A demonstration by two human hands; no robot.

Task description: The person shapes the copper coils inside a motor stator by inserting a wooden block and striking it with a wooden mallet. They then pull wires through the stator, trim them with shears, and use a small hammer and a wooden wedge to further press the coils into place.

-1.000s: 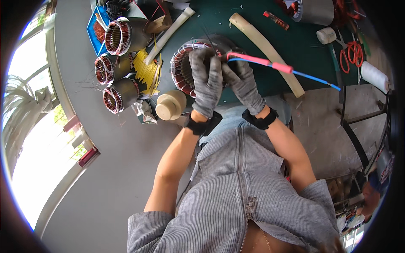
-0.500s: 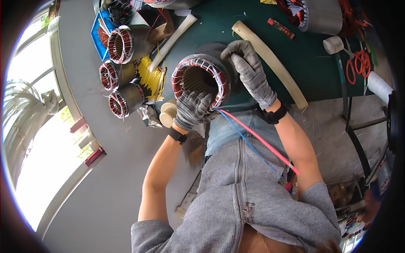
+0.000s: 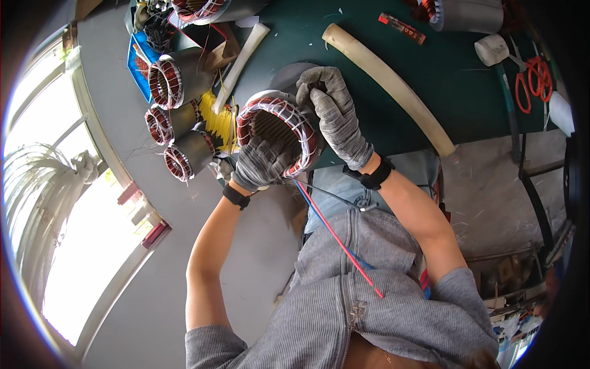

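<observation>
A motor stator point(image 3: 273, 126) lies on the green bench point(image 3: 455, 80) with its open end toward me. White cord laces its copper winding ring. My left hand point(image 3: 261, 165), in a grey glove, is closed over the ring's lower left edge, fingers reaching into the bore. At the stator's right side, my gloved right hand point(image 3: 335, 117) has its fingers curled together in a pinch; whatever is between them cannot be made out. From the ring's lower edge come a red lead point(image 3: 338, 237), a blue lead point(image 3: 315, 210) and a dark lead point(image 3: 335, 197), hanging toward my body.
Smaller wound stators point(image 3: 166, 83) stand at the left beside yellow sleeving point(image 3: 216, 120) and a blue tray point(image 3: 132, 64). A long pale tube point(image 3: 387, 86) curves across the bench on the right. Farther right are a white-headed mallet point(image 3: 491, 49) and red-handled scissors point(image 3: 538, 83).
My right hand has moved left and down, closer to the winding ring. The red lead has swung left and a dark lead now shows. My left hand keeps its hold.
</observation>
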